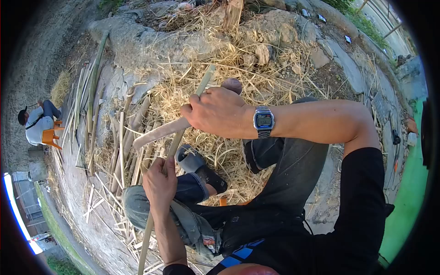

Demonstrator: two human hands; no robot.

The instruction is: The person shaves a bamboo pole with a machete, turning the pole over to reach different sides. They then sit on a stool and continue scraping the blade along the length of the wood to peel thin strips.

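My right hand (pixel 217 112), with a digital watch (pixel 263 120) on its wrist, is wrapped round a large knife. The rounded butt of its handle (pixel 232 85) shows beyond the knuckles, and the broad blade (pixel 160 133) points left. The blade crosses a long greenish bamboo strip (pixel 149 233) close to my right fingers. Lower down, my left hand (pixel 160 181) grips this strip, thumb along it. The strip slants from beside my left forearm, between my legs, up past my right hand; part of it is hidden behind the fingers.
Pale shavings (pixel 229 169) cover the ground about my sandalled foot (pixel 190 158). Split bamboo pieces (pixel 121 156) lie to the left, with longer poles (pixel 94 78) beyond. A person (pixel 40 123) sits on an orange chair (pixel 51 136) at far left. A wooden post (pixel 233 16) and rocks stand ahead.
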